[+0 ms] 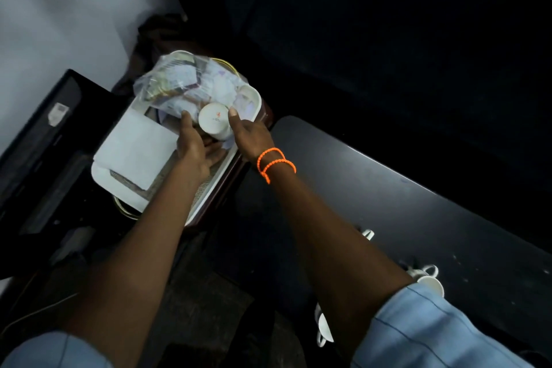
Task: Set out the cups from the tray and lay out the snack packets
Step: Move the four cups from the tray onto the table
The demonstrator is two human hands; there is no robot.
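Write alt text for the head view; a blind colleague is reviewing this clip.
Both hands reach to a white tray: the right hand and left hand flank an upturned white cup lying beside a clear bag of snack packets. A white paper lies on the tray, and other white cups sit on the dark table at right.
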